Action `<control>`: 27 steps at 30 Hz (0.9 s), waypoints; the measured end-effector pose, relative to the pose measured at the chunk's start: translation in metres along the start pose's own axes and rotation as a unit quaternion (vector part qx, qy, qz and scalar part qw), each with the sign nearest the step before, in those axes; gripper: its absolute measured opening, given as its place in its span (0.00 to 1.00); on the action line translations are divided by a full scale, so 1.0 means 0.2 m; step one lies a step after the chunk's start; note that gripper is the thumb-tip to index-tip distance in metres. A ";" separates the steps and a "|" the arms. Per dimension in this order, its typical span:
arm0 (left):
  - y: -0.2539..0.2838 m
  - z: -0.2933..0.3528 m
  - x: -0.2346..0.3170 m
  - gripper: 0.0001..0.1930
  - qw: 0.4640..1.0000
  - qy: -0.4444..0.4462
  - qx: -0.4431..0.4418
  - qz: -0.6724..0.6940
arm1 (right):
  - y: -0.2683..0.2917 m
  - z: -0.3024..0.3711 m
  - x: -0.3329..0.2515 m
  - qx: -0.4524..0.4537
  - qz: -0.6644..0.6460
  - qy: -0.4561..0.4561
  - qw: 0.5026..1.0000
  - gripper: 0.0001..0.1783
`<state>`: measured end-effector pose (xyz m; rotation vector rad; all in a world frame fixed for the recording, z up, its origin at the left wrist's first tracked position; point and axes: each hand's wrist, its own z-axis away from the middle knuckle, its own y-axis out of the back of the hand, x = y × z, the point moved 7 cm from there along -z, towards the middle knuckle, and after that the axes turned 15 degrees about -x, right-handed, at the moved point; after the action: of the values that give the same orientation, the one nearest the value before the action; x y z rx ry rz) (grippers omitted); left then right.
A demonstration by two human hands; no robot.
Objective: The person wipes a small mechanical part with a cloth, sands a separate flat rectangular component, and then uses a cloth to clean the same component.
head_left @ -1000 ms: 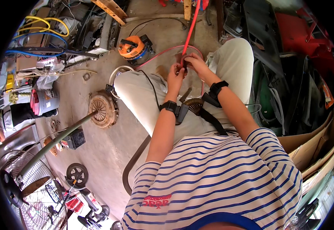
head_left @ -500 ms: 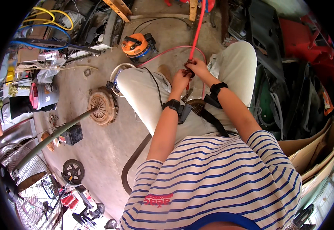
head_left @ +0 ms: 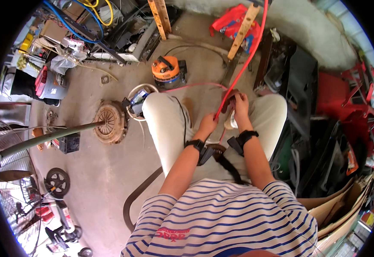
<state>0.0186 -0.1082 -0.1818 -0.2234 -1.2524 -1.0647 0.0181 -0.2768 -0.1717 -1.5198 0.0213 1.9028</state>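
Note:
A long red hose (head_left: 243,73) runs down from the upper edge between my knees. My left hand (head_left: 208,124) is closed around its lower part. Just to the right and a little farther off, my right hand (head_left: 241,108) pinches a dark reddish-brown piece (head_left: 229,101) beside the hose. Its exact kind does not show, and my fingers cover part of it. Below the hands, a brown brush-like thing (head_left: 216,148) with a dark strap lies near my lap.
An orange-topped round machine (head_left: 166,68) stands on the floor ahead, with a thin red hose behind my hands. A rusty round clutch plate (head_left: 109,123) lies to the left under a green pole (head_left: 54,140). Dark car panels (head_left: 300,81) and cardboard (head_left: 330,210) crowd the right side.
My hands, close together at the brown piece before, are now farther apart, the left one lower on the red hose. The whole view has shifted, showing more of the far wall.

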 end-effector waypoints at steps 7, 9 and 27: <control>-0.15 -0.05 -0.04 0.11 0.994 0.058 -0.084 0.041 | 0.21 -0.36 -0.26 0.018 0.010 0.065 0.998 0.06; -0.11 -0.02 -0.07 0.11 0.996 0.040 -0.053 -0.057 | 0.09 -0.42 -0.42 0.022 0.046 0.017 0.999 0.05; -0.23 -0.05 -0.12 0.08 0.983 0.137 -0.085 -0.092 | -0.36 -0.81 -0.78 -0.089 0.444 0.022 0.891 0.12</control>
<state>-0.0067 -0.1265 -0.2235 -0.0863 -0.9484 -1.3159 0.2050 -0.3675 -0.0600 -1.8592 0.6885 2.6148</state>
